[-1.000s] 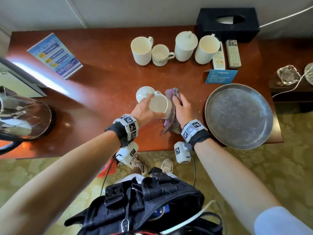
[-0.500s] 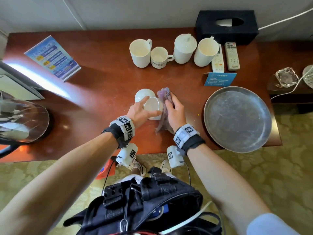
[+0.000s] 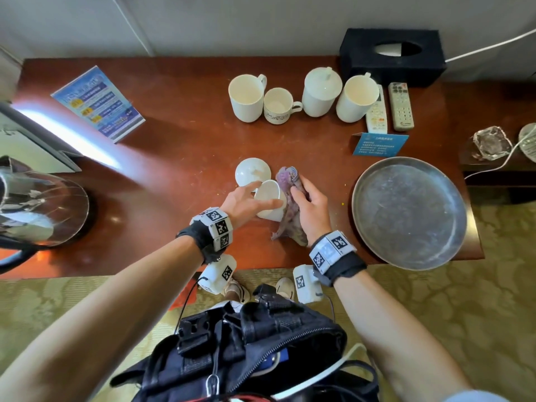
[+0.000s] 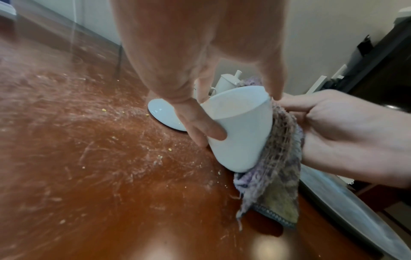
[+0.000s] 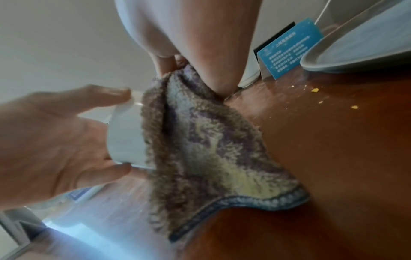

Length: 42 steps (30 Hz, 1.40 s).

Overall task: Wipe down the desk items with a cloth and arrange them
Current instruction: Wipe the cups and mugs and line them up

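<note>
Far left on the desk (image 3: 179, 146), a blue leaflet (image 3: 97, 101) stands in its clear holder. Toward the middle, near the front edge, a white lid (image 3: 252, 171) lies flat, and just beside it the person tilts a white cup (image 3: 269, 200) with its mouth turned toward them. The left hand (image 3: 246, 201) holds that cup from the left side: the thumb lies along the near wall, a fingertip (image 4: 274, 93) rests on the rim, and the other fingers spread round the far side. Pressed against the cup's right wall is a mottled purple cloth (image 3: 290, 204), its lower corner drooping onto the wood. The right hand (image 3: 311, 208) grips the cloth, fingers curled round its bunched top, palm backing it against the cup. Along the far edge stand three more cups, a lidded one (image 3: 320, 92) and two remotes (image 3: 390, 108) before a black tissue box (image 3: 391, 58). Right of the hands sits a round metal tray (image 3: 409, 213), a small blue card (image 3: 380, 144) behind it. Yellow crumbs (image 5: 314, 90) dot the wood.
</note>
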Motion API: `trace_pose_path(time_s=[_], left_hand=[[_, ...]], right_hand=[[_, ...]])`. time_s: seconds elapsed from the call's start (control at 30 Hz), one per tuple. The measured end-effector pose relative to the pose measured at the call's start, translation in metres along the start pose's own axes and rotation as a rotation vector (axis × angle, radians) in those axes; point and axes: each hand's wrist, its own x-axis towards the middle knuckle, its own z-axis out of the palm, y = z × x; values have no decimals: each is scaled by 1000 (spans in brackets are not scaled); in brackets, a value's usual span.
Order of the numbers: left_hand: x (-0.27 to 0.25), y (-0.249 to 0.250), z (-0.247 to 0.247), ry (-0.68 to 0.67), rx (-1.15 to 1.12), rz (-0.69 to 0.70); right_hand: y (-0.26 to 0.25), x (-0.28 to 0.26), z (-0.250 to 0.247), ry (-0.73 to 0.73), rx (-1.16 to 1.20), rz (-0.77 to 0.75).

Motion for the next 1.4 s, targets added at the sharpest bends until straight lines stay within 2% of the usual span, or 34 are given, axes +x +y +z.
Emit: trace_pose_path(time_s=[0.1,0.27,0.53,0.73,0.87,1.17,1.4], left_hand=[[-2,-1,1,-39,5,13],[-2,4,3,54,105,64],[-9,1,6,39,173,135],[-8,1,8,59,128,52],[-1,-8,7,32,108,24],[-3,3,7,36,138,31],[5,-6,8,25,78,-27]], right_hand=[[-3,11,-1,-14,-35,25],[-3,23,2,-27,-78,51],[-5,2,0,-36,-2,15],[-4,-21,-2,-82,-109,-89],[4,-21,9,-50,-209,-130],[3,27,8,1,-163,10],[5,-14,26,7,-209,-174]])
